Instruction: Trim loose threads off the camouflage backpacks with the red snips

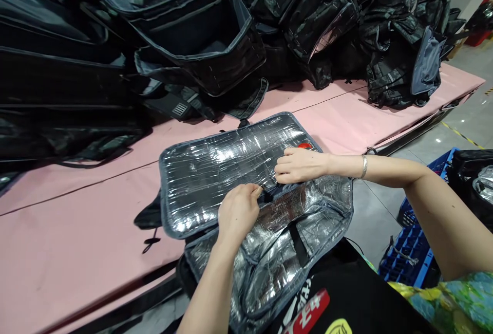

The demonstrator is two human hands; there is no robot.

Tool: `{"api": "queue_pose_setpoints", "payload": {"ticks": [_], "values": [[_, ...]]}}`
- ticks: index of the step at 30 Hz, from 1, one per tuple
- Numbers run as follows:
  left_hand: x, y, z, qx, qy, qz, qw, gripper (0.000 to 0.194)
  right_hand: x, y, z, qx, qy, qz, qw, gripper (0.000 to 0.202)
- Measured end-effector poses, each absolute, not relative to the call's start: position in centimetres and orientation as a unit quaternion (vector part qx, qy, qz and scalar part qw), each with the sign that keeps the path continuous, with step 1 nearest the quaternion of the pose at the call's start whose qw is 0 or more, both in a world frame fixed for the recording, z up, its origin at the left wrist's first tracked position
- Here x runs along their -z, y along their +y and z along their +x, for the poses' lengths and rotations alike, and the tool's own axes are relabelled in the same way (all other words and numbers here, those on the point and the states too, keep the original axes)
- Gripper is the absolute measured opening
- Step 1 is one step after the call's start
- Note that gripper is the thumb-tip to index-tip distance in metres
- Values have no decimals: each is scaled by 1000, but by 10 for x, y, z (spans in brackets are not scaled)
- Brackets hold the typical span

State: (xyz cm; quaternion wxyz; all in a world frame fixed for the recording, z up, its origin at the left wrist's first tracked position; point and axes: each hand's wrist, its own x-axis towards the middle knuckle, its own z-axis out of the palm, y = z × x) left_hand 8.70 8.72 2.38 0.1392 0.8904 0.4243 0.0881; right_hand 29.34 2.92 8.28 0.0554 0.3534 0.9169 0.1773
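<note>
Pink-covered table (77, 231) is stretching across the room, with dark bags (196, 31) piling along its far side and pale floor tiles (379, 198) showing at the right.

Head view: the left hand (239, 213) is closing, thumb and fingers pinching the dark fabric at the fold of a silver-lined bag (231, 169). The right hand (302, 165) is curling closed beside it, its fingertips gripping the same fold; a silver band (364, 166) is circling that wrist. The bag is lying open at the table's near edge, its flap resting on the pink cover and its body hanging over toward the person's black printed top (335, 293).

Bare pink surface is leaving room left of the flap, and a narrower strip is running behind it to the right. Past the near edge, blue crates (408, 257) are standing on the floor.

Counting: two hands, one bag being held, one black strap (298, 244) inside it, one red piece (304, 146) showing behind the right hand. The piled bags are overlapping too much to count.
</note>
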Motion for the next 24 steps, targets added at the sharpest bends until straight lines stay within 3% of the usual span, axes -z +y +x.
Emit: {"api": "queue_pose_setpoints", "payload": {"ticks": [6,17,21,24], "values": [[-23,87,87,-86,431,888,135,30,-80,34,297,-181,922,339,44,30],[-6,85,87,-213,365,902,86,23,-52,33,311,-244,909,323,-102,29],[-1,78,86,-255,356,897,61,22,-42,31,311,-159,896,353,-217,28],[1,69,87,-289,339,894,44,23,-28,26,307,-95,888,383,-238,33]]}}
